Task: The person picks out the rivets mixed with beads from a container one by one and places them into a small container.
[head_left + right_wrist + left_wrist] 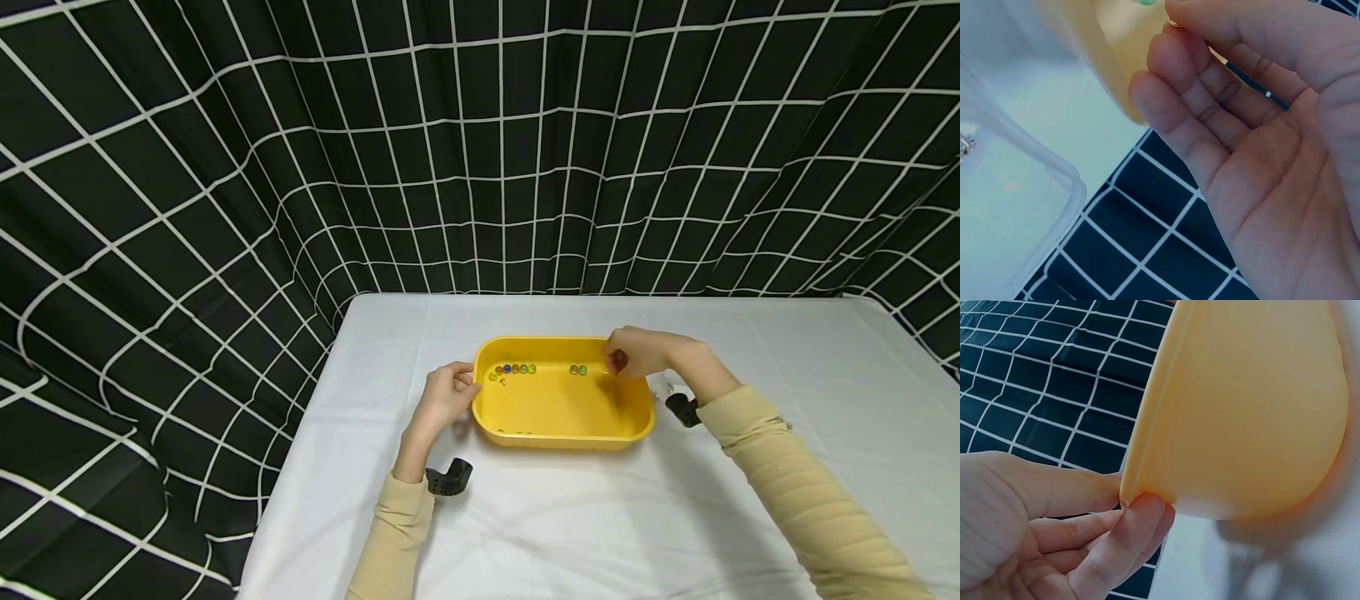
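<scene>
A yellow plastic tub (pixel 562 408) stands on the white cloth. My left hand (pixel 447 396) pinches its left rim, thumb on one side and fingers on the other, as the left wrist view shows. Over the tub's right end, my right hand (pixel 637 352) reaches inside. Between its thumb and fingertips shows the edge of a small gold-coloured piece (pixel 1174 23), mostly hidden. Several glass marbles (pixel 515 368) line the far wall at the left, and two more marbles (pixel 578 370) sit farther right. A tiny gold-coloured piece (pixel 503 382) lies near the left marbles.
Beside the tub's right end is a clear plastic container (pixel 1054 181) with small metal bits (pixel 967 147) in it, partly hidden by the right arm in the head view. The near rim hides more marbles. Behind the table hangs a black cloth (pixel 465 150) with white grid lines.
</scene>
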Demonstrator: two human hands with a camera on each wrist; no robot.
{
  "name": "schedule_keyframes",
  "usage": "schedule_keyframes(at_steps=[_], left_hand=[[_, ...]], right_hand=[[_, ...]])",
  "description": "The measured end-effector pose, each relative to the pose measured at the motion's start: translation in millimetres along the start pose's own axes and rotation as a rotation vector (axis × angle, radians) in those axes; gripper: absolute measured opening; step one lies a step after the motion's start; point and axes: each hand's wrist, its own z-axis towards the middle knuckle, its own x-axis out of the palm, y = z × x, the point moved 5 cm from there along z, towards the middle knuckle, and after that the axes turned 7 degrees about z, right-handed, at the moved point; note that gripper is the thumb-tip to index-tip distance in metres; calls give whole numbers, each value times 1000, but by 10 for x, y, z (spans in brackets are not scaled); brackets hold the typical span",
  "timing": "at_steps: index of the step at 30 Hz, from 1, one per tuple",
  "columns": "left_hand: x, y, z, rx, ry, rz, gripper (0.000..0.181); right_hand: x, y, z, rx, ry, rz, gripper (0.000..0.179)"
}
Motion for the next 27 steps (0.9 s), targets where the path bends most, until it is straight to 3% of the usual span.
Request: schedule_keyframes(at_steps=[27], left_hand=[[12,-2,-10,18,5,-6,34]], right_hand=[[-109,-220,-293,-18,-64,61,14]])
